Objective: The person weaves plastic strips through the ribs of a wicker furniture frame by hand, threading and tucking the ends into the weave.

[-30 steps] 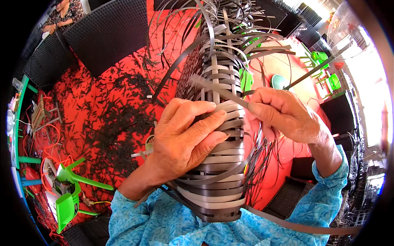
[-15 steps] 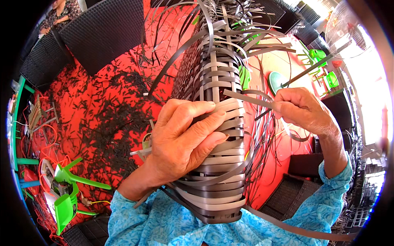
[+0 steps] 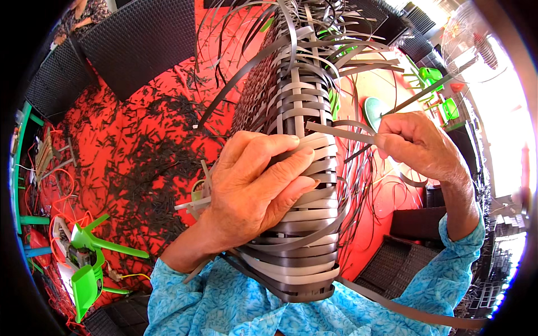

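A long woven piece (image 3: 305, 210) of flat grey and dark plastic strips runs away from me, its near end against my blue patterned sleeves and clothing. My left hand (image 3: 255, 187) lies across its top from the left side, fingers stretched out and a little apart, the fingertips pressing on the strips. To the right of the weave, my right hand (image 3: 417, 147) is closed in a pinch on a flat grey strip (image 3: 342, 132). The strip's free end lies over the top of the weave, just beyond my left fingertips. Loose strip ends (image 3: 358, 56) fan out at the far end.
Dark strip offcuts (image 3: 151, 145) litter the red floor (image 3: 117, 126) on the left. Black woven panels (image 3: 137, 45) stand at the far left, with part of another person (image 3: 89, 14) behind. A green plastic seat (image 3: 87, 285) is at lower left; a fan (image 3: 471, 42) stands far right.
The view has shifted slightly. My right hand still pinches the grey strip, and my left hand keeps its place on the weave. Little else differs.
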Available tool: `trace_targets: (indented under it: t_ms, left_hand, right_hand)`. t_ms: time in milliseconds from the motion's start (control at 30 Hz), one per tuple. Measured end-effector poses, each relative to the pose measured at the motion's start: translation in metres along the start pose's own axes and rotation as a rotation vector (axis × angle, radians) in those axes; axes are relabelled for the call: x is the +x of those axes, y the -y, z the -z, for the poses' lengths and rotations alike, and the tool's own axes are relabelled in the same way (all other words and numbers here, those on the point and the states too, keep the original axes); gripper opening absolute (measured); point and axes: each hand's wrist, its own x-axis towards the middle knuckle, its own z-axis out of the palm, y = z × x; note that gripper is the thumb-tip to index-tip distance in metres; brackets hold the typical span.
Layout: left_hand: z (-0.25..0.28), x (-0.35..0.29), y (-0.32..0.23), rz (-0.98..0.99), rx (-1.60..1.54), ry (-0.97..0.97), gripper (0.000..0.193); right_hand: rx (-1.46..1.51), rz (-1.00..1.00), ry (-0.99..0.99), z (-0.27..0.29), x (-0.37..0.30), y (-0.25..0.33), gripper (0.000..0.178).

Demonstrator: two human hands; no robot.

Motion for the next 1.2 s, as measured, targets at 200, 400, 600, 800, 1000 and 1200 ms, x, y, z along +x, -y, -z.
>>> trace_targets:
  t_ms: [200, 400, 600, 800, 1000, 1200]
  left_hand:
    - [-0.001, 0.0, 0.003, -0.054, 0.014, -0.014, 0.036]
    - [-0.002, -0.002, 0.003, -0.046, 0.009, -0.018, 0.036]
    - [-0.003, 0.0, 0.001, -0.016, -0.005, -0.016, 0.033]
    - [-0.002, -0.005, -0.001, 0.028, -0.004, -0.057, 0.028]
    - [-0.01, -0.017, 0.0, 0.064, -0.084, -0.152, 0.031]
    - [-0.011, -0.023, 0.002, 0.127, -0.208, -0.16, 0.03]
  right_hand:
    - [-0.044, 0.034, -0.025, -0.002, 0.003, 0.003, 0.026]
    - [-0.097, 0.03, -0.038, 0.004, 0.001, 0.01, 0.026]
    - [0.163, 0.08, 0.076, -0.003, 0.009, -0.003, 0.026]
    - [0.287, -0.018, 0.178, -0.012, 0.012, -0.016, 0.027]
    - [-0.185, 0.232, -0.06, -0.018, 0.014, -0.011, 0.02]
    - [-0.019, 0.244, 0.027, -0.013, 0.018, -0.01, 0.017]
